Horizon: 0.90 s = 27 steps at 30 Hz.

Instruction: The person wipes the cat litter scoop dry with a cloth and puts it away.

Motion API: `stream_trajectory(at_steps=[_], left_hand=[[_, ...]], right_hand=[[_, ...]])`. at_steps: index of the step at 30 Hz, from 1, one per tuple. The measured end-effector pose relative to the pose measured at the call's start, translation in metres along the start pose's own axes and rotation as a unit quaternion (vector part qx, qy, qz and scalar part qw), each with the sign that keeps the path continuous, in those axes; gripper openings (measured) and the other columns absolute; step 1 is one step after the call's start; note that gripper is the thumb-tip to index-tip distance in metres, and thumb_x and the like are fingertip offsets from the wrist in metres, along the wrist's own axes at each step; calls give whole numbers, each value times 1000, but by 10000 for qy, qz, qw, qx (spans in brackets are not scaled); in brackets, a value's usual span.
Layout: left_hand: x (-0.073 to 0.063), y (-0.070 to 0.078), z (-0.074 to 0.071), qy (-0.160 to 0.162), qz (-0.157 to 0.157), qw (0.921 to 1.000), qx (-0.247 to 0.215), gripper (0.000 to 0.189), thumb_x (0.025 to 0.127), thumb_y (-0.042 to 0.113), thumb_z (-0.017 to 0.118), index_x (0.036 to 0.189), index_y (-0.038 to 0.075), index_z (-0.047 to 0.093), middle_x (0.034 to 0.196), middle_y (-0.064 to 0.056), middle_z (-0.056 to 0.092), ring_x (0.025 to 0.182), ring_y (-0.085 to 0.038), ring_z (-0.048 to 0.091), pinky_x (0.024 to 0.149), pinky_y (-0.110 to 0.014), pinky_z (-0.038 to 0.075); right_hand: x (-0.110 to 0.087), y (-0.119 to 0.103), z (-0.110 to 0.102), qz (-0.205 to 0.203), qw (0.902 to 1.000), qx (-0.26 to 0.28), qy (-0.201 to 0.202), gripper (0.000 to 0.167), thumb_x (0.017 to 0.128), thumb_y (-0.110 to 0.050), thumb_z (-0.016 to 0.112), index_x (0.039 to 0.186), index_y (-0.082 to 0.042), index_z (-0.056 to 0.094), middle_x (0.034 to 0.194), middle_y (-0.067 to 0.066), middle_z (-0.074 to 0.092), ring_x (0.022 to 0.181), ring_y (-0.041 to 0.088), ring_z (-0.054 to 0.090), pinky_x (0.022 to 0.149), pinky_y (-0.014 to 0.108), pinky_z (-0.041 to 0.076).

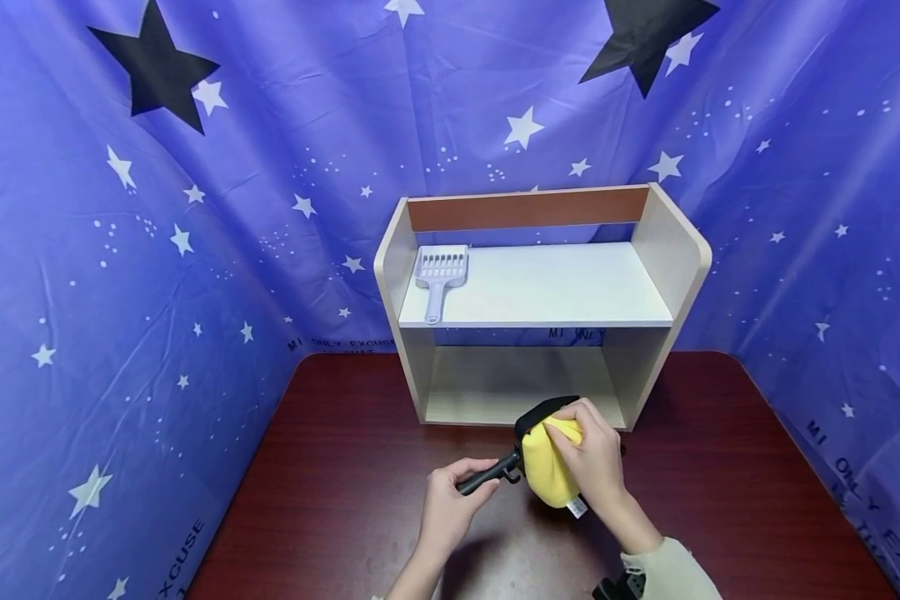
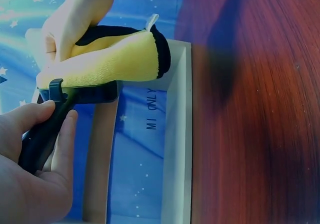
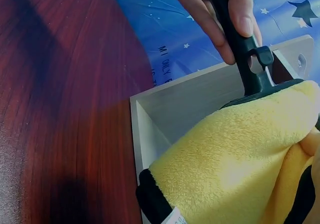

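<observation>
My left hand [image 1: 450, 508] grips the black handle of a tool [image 1: 487, 475], held above the table in front of the shelf unit. A small hook [image 3: 265, 56] sticks out near the top of the handle. Over the tool's dark head lies a yellow plush cloth [image 1: 546, 471] with black edging and a white tag [image 1: 576, 507]. My right hand [image 1: 598, 454] pinches the cloth from the right side, folding it against the head. In the left wrist view, the cloth [image 2: 117, 59] hides much of the head, so I cannot tell the tool's kind.
Behind my hands stands a pale two-level shelf unit [image 1: 663, 308] on the dark red wooden table [image 1: 330, 467]. A light lilac slotted scoop [image 1: 437, 279] lies on its upper shelf at the left. Blue star-patterned curtains [image 1: 270, 167] surround the table's back and sides.
</observation>
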<state>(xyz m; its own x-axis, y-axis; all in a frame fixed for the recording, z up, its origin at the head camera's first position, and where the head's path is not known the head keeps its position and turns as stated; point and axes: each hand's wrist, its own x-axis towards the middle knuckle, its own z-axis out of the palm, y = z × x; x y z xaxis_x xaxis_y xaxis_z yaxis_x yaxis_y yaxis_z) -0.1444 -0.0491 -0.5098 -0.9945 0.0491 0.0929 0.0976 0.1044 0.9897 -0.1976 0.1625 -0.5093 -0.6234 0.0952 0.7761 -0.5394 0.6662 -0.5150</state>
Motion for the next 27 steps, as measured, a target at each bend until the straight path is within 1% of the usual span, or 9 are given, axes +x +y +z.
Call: stream_trajectory(at_steps=[4, 6, 12, 17, 21, 27], left_hand=[[0, 0, 1, -9, -64, 10000, 66, 21, 80, 3, 79, 100, 8, 78, 93, -12, 78, 71, 1, 66, 62, -12, 51], [0, 0, 1, -5, -70, 9999, 88, 21, 80, 3, 79, 100, 8, 78, 93, -12, 78, 71, 1, 66, 61, -12, 51], [-1, -1, -1, -18, -57, 9998, 171, 20, 79, 3, 79, 99, 8, 78, 92, -11, 78, 69, 2, 65, 60, -12, 50], [-4, -4, -2, 16, 46, 9999, 137, 20, 80, 4, 80, 99, 6, 78, 92, -13, 78, 68, 2, 64, 59, -12, 50], [-5, -6, -4, -18, 115, 9999, 95, 20, 80, 6, 81, 100, 6, 77, 93, -13, 78, 70, 2, 65, 60, -12, 51], [-6, -7, -9, -13, 61, 10000, 68, 20, 80, 7, 81, 100, 9, 78, 93, -12, 78, 70, 2, 65, 60, -12, 50]], right_hand=[[2, 0, 1, 127, 9995, -243, 178, 28, 65, 4, 85, 81, -6, 64, 78, 2, 65, 68, 14, 60, 62, 16, 44], [2, 1, 1, 215, 9992, -273, 188, 28, 64, 5, 85, 80, -6, 64, 77, 3, 65, 67, 14, 58, 61, 17, 43], [3, 1, 0, 662, 9972, -331, 47, 26, 66, 1, 84, 80, -8, 65, 76, 3, 66, 65, 12, 55, 58, 15, 39], [5, 1, -2, 936, 9948, -388, -123, 24, 68, -3, 84, 81, -9, 66, 77, 3, 67, 64, 14, 56, 57, 15, 37], [5, 2, -4, 1001, 9938, -456, -175, 24, 67, -5, 86, 81, -9, 66, 77, 4, 68, 65, 18, 59, 58, 15, 37], [7, 6, -6, 1035, 9937, -416, -62, 25, 67, -4, 87, 81, -7, 67, 77, 8, 69, 73, 24, 63, 65, 16, 38]])
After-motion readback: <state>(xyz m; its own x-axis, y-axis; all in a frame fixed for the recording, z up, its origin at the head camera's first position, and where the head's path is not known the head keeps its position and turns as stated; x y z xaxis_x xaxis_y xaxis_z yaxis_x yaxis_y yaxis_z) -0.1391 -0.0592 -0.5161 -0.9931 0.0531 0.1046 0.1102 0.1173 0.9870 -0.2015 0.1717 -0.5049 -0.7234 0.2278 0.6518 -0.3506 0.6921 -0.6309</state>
